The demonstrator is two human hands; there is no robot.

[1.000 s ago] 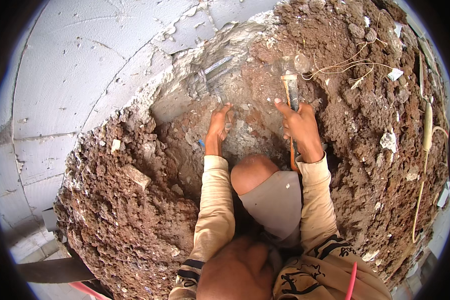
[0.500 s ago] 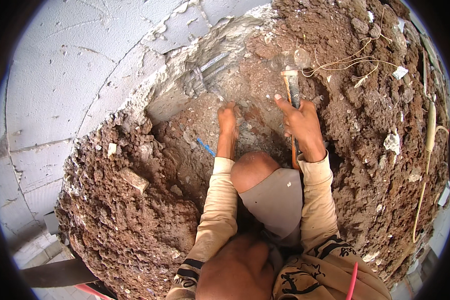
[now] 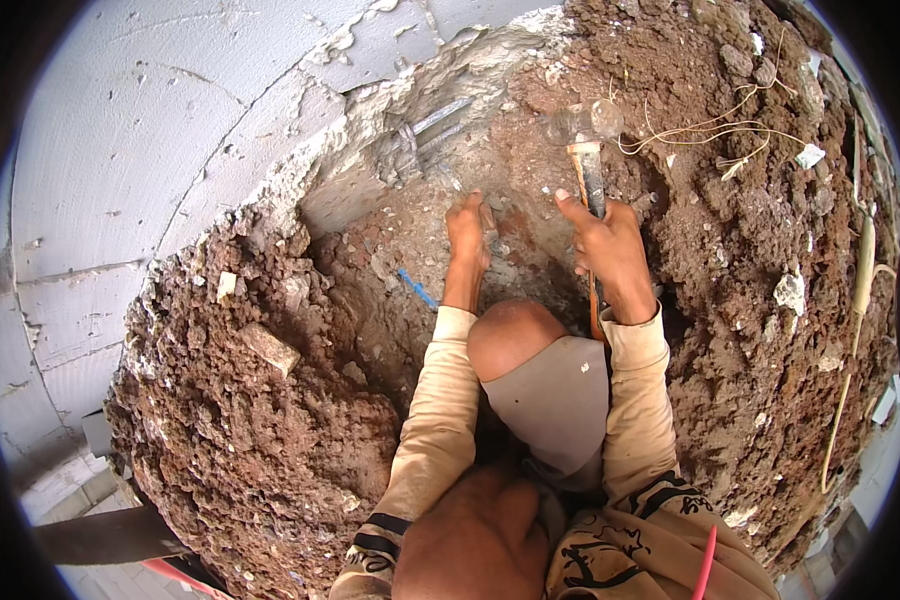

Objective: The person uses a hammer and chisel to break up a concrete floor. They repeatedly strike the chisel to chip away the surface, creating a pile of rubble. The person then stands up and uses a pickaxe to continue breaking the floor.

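My right hand (image 3: 610, 250) is wrapped round the dark and orange handle of a hammer (image 3: 590, 180), its thumb lying along the shaft. The dusty, blurred head of the hammer points away from me over the soil. To the left, my left hand (image 3: 467, 235) is closed low in the dug hollow. What its fingers hold is hidden and too dusty to make out. Just beyond those fingers, grey metal bars (image 3: 435, 120) stick out of the broken concrete (image 3: 355, 170). A blue strip (image 3: 417, 287) lies in the dirt beside my left wrist.
A pale block wall (image 3: 130, 150) rises at the left. Rough brown soil (image 3: 260, 450) banks up on both sides, with stones such as a flat one (image 3: 268, 347). Thin tangled wire (image 3: 710, 128) lies at the upper right, and a yellowish cable (image 3: 860, 270) runs down the right edge.
My left hand has shifted slightly right and turned a little. My right hand still grips the hammer, which has barely moved. The whole view has shifted slightly.
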